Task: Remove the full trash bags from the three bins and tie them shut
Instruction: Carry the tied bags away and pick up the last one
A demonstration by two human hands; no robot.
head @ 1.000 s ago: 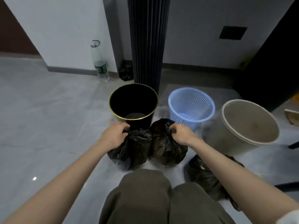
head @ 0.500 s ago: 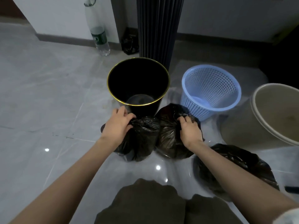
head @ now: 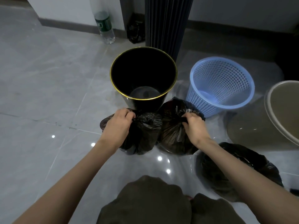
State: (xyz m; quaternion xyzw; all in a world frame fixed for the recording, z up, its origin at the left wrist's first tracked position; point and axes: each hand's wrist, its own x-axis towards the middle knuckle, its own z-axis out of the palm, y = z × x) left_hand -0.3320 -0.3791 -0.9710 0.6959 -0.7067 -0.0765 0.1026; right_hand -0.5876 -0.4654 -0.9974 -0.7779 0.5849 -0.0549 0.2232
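So all three bins look empty now. The black bin (head: 175, 73) with the gold rim has nothing in it but its bare bottom, the blue basket (head: 221, 70) is see-through empty, and the beige bin (head: 268, 104) at the right edge has no liner that I can see. The pulling-out part is done, I'd say.

The three trash bags are sitting on the floor tiles in front of the bins. The left hand (head: 119, 125) has its fingers curled round the bunched neck of the left bag (head: 145, 135), which stands right up against the black bin. The right hand (head: 194, 126) is pinching the gathered top of the middle bag (head: 173, 135), which touches the left one and sits just in front of the blue basket. The third bag (head: 234, 167) lies by itself further right, partly under the right forearm, with nobody holding it.

Tying is the fuzzy part. Both held tops look scrunched tight, but the fingers cover the necks, so I honestly can't tell if there are knots. Same with the third bag, since its top isn't visible. My guess is that it's near the end and only checking or finishing knots is left.

As for writing, the plastic bottle (head: 104, 25) by the wall has a green label, but it's too blurry to read. There's nothing legible on the bins or the bags.
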